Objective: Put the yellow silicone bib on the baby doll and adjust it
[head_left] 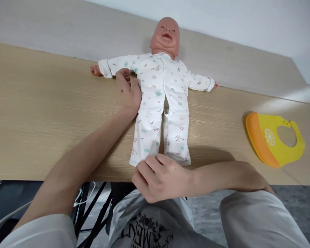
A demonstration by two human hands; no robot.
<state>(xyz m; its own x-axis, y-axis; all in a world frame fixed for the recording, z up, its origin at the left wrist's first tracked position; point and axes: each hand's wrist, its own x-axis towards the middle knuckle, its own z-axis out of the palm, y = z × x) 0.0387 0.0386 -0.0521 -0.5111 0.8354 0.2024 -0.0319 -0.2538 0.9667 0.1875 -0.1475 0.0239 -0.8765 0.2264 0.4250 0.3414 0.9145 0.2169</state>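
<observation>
In the head view, a baby doll (155, 82) with a bald pinkish head lies face up on a pale wood-grain bench (54, 103), dressed in a white printed cotton top (177, 77) and matching white trousers (179, 137). Its feet do not show, and the right hand (157, 175) covers part of one trouser hem. That hand is curled nearly into a fist at the bench's near edge, below the legs; whether its fingers pinch the cloth cannot be told. The left hand (129, 89) rests against the doll's flank, just under its outstretched arm, partly open with fingers loosely bent and gripping nothing visible; the fingertips are hard to make out.

Well to the right lies a flat yellow bib (276, 151) with an orange catch pocket (257, 141), whose inside cannot be seen. A dark chair (18, 193) at lower left is cut off by the frame.
</observation>
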